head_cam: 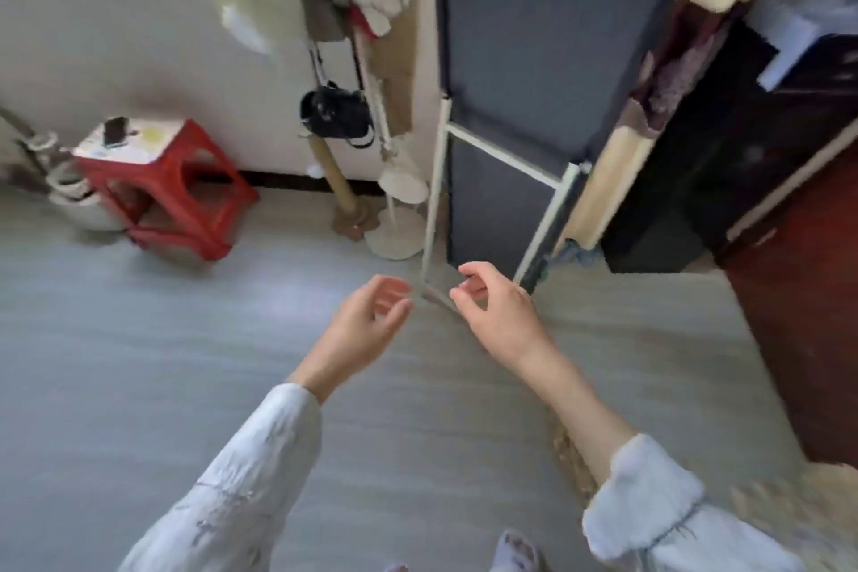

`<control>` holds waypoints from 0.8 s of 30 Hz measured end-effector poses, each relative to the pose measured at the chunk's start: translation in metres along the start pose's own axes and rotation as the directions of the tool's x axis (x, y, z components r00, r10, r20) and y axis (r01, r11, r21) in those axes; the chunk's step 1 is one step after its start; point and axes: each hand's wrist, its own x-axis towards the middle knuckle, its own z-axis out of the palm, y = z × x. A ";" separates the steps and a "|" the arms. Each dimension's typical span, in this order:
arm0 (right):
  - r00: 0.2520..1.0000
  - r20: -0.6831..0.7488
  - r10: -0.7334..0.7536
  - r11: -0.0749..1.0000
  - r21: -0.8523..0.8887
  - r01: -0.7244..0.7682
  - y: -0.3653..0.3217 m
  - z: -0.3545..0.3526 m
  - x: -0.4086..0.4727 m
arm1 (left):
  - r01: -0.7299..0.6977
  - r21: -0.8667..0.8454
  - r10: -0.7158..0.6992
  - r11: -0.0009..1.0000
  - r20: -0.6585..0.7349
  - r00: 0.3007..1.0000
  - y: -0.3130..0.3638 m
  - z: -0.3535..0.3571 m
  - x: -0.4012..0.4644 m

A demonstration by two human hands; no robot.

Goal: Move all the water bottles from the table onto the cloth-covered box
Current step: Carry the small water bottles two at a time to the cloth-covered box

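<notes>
two empty hands held out over a grey floor

at the bottom edge, a slippered foot (517, 550) is seen on the grey floor (139, 362), with pale sleeves (241, 492) covering both forearms. a strip of shaggy cream rug (789, 506) is seen at the lower right.

further out, the left hand (371, 320) and the right hand (497, 307) are held in the air close together, not touching. the fingers of each are loosely curled and relaxed, and nothing is held in either.

just beyond the hands, a dark grey fabric wardrobe (520, 60) on a white tube frame (436, 181) is seen standing on the floor. to its right, a cream curtain (603, 181), dark furniture (724, 163) and a reddish-brown wooden panel (808, 293) are seen.

to the left, a red plastic stool (185, 195) is placed near the white wall (93, 37), with a dark phone-like object (114, 130) and papers on top. any print there is too blurred to be read. a white lamp (399, 200) and a black bag (334, 111) are seen hanging or standing by the wall.

no water bottle, table or cloth-covered box can be made out in this view, so their position cannot be told.
</notes>
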 end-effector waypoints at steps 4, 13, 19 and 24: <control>0.951 0.200 -0.238 0.971 0.041 0.234 -0.125 0.098 0.052 | 0.104 -0.035 -0.110 0.994 -0.311 0.944 -0.056 -0.146 -0.028; 0.579 0.500 -0.644 0.751 0.268 0.603 -0.366 0.326 0.104 | 0.363 -0.160 -0.351 0.918 -0.756 0.553 -0.165 -0.386 -0.111; 0.317 0.561 -0.765 0.594 0.425 0.683 -0.502 0.452 0.122 | 0.407 -0.277 -0.415 0.871 -0.858 0.303 -0.223 -0.504 -0.150; 0.126 0.612 -0.781 0.516 0.518 0.682 -0.588 0.551 0.102 | 0.433 -0.351 -0.437 0.830 -0.892 0.115 -0.271 -0.580 -0.197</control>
